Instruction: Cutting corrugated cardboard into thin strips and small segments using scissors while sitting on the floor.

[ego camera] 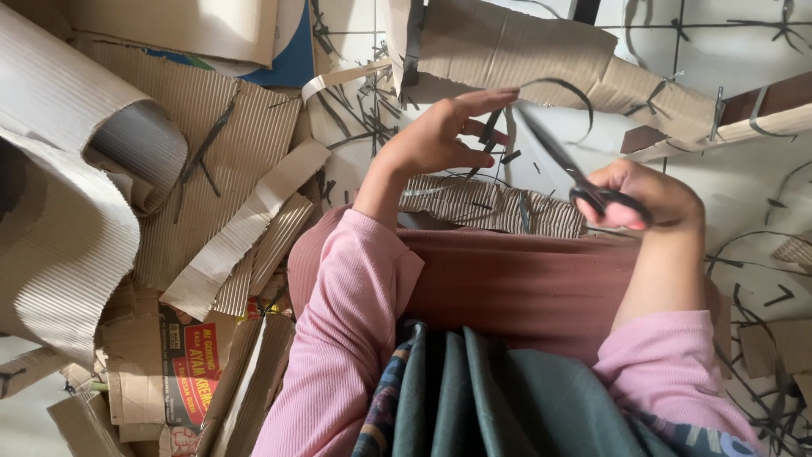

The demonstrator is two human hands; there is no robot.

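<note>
Now right hand (644, 196) grips scissors (565, 165), cutting black strip (492, 129).

Both arms in pink ribbed sleeves reach forward, the left hand (436, 135) raised with wrist bent and fingers (486, 100) spread loosely open, the right hand (643, 195) curled closed, its fingers threaded through black handles.
</note>
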